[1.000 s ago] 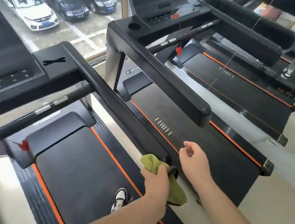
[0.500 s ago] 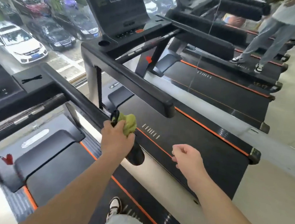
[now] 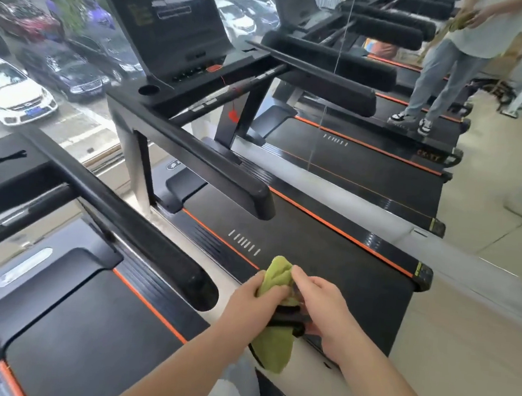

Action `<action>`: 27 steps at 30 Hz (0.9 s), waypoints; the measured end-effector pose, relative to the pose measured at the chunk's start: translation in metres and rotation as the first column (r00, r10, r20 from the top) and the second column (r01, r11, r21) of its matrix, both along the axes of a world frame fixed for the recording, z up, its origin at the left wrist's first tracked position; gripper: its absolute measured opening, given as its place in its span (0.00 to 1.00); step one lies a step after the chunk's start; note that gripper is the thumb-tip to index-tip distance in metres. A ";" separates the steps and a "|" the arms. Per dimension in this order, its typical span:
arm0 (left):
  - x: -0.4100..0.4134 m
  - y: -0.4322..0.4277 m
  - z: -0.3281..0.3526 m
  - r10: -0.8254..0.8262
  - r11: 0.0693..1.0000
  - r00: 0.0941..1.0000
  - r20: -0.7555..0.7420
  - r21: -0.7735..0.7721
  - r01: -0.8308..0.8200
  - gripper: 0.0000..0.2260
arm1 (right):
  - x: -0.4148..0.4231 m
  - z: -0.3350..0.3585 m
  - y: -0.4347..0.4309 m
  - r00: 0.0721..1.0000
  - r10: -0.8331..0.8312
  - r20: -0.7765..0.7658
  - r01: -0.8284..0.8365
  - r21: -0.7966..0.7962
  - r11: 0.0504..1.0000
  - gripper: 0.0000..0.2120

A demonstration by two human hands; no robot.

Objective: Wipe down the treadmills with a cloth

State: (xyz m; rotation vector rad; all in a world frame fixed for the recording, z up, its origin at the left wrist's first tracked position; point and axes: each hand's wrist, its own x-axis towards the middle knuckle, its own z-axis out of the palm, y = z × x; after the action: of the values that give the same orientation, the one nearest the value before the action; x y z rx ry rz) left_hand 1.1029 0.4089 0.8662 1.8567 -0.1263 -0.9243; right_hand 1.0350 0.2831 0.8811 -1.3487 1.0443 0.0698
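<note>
Bunching the green cloth [image 3: 272, 352] between them, the left hand [image 3: 252, 303] and right hand [image 3: 322, 310] both pinch its upper folds, and it looks soft, light and limp, likely best gripped as a wad, hanging just off the near handrail [image 3: 155, 242] end, the next treadmill [image 3: 327, 251] beyond.

You can only half-read orange lettering on a far treadmill rail [image 3: 427, 154], something like "CX-T7"; the console [image 3: 165, 15] and car plate [image 3: 35, 111] are too blurred.

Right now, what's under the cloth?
Pale floor and the treadmill edge show around it; a black strap crosses the cloth. Directly beneath is covered.
</note>
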 end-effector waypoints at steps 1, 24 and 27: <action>0.004 -0.009 0.010 -0.006 0.999 1.000 -0.005 -0.048 0.006 0.03 | 0.004 0.001 -0.005 1.000 0.005 0.026 -0.007 0.052 0.999 0.18; 0.196 -0.140 0.061 0.249 0.892 0.876 -0.413 -0.256 -0.373 0.14 | 0.207 0.027 -0.175 0.995 0.056 0.087 -0.067 0.125 0.990 0.18; 0.216 -0.160 0.064 0.317 0.881 0.898 -0.304 -0.258 -0.398 0.14 | 0.234 0.024 -0.201 0.981 0.166 0.097 -0.173 0.069 0.982 0.16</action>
State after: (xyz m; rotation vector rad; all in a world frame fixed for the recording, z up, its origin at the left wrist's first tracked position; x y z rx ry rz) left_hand 1.3188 0.2487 0.9303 1.3893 0.2161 -0.8154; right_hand 1.2687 0.0817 0.9048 -1.3556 0.8412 0.1733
